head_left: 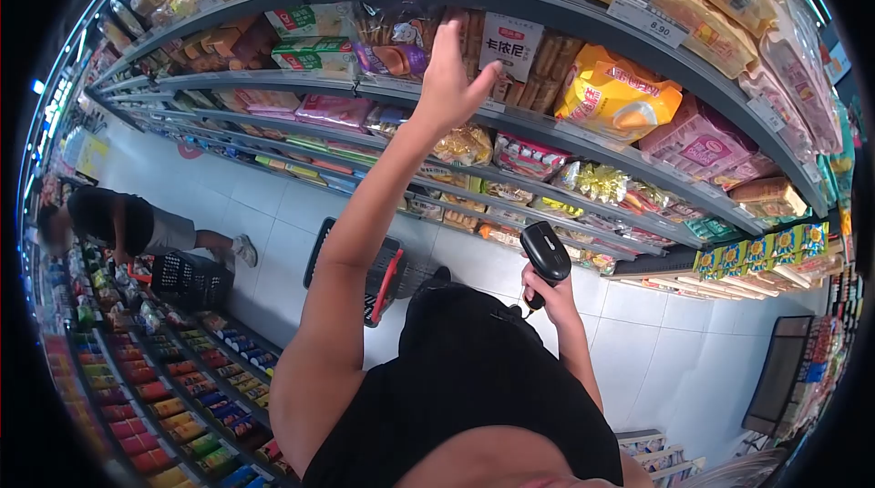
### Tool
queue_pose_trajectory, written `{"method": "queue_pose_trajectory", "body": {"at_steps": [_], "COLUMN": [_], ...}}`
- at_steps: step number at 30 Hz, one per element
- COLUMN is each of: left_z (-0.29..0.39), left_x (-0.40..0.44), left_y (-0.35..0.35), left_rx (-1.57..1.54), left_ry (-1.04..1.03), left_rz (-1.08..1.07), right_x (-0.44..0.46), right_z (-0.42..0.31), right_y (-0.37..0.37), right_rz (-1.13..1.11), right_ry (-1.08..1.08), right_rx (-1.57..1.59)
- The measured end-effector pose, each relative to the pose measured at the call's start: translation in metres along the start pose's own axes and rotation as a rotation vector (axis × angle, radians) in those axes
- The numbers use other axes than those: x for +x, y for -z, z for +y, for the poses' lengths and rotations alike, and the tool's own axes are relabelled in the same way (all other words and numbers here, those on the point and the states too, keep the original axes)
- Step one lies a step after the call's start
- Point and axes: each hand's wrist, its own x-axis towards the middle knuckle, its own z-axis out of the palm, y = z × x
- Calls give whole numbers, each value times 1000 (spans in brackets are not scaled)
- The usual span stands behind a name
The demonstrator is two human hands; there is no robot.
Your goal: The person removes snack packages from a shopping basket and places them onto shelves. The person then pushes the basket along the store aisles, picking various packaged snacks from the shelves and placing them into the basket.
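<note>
Left grip (448,89), spread, empty, should avoid crushing purple plastic bag (392,58) alongside; right grip (554,298) encloses black pistol-shaped plastic scanner (545,251).

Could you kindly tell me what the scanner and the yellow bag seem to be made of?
Scanner: probably hard plastic, black and fairly glossy, judging by pale highlights on its smooth shell.
Yellow bag: likely glossy plastic film, from its puffed, shiny surface; any foil lining can't be seen.

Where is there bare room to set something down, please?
Bare floor shows between the nearer basket and the other person, and right of the scanner in the right hand. Around the left hand, packages sit crowded.
</note>
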Motion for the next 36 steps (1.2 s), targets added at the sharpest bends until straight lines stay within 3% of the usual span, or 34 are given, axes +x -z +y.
{"method": "queue_pose_trajectory", "body": {"at_steps": [3, 5, 9, 12, 15, 19, 22, 27, 36], "left_z": [-8, -21, -21, -29, -15, -36, -30, -31, -36], "left_x": [21, 30, 37, 37, 32, 26, 26, 28, 17], "left_y": [-5, -8, -4, 0, 14, 6, 6, 9, 18], "left_rx": [-210, -363, -363, -316, -522, -525, -603, -484, -586], "left_ry": [-12, 86, 189, 105, 241, 175, 242, 319, 204], "left_rz": [120, 12, -50, 42, -60, -52, -95, -119, -45], "right_x": [-14, -23, -30, -35, -43, -48, -45, -36, -43], "right_z": [-8, -10, 0, 0, -4, -8, -19, -38, -22], "right_y": [1, 7, 21, 24, 27, 35, 39, 45, 32], "right_rz": [23, 18, 71, 92, 76, 87, 89, 69, 44], "right_ry": [-18, -3, 9, 28, 31, 40, 64, 126, 69], "right_rx": [-23, -15, 47, 86, 65, 52, 46, 21, 24]}}
